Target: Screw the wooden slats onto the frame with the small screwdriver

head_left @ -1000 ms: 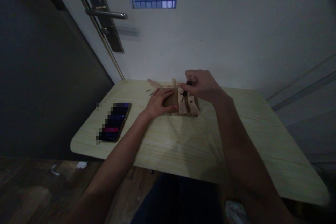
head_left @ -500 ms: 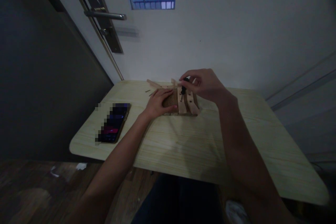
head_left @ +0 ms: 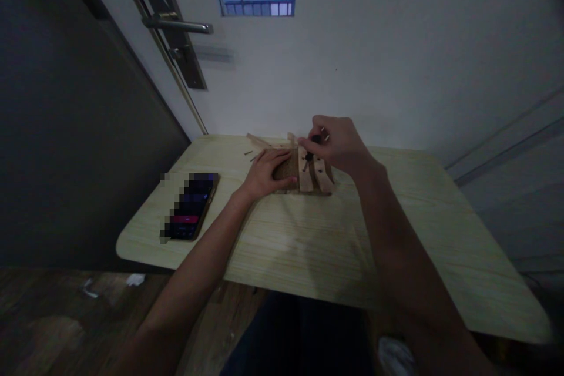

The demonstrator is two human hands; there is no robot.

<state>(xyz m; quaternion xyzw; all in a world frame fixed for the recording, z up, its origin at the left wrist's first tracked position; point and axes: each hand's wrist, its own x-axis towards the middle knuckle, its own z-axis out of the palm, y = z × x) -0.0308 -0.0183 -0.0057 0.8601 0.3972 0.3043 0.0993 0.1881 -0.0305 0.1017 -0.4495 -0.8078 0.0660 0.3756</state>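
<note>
My right hand (head_left: 337, 141) grips the black handle of a screwdriver (head_left: 309, 157), its tip down at a pale wooden strip (head_left: 305, 179). That strip lies across a brown wooden board (head_left: 286, 171), with a second pale strip (head_left: 323, 179) having dark holes beside it on the right. Fingers apart, my left hand (head_left: 267, 173) lies flat on the left part of the board. Whether a screw sits under the screwdriver's tip is too small to tell.
Left on the table (head_left: 282, 241) lies a phone (head_left: 191, 208) with its screen lit. Small screws or nails (head_left: 248, 153) and thin wood pieces (head_left: 258, 140) are behind my left hand. A white door (head_left: 374, 41) with a metal handle (head_left: 180, 26) rises behind the table.
My right hand has turned at the wrist, its fingers curling further round the screwdriver handle, and the forearm has shifted slightly left. My left hand and the board stay in place.
</note>
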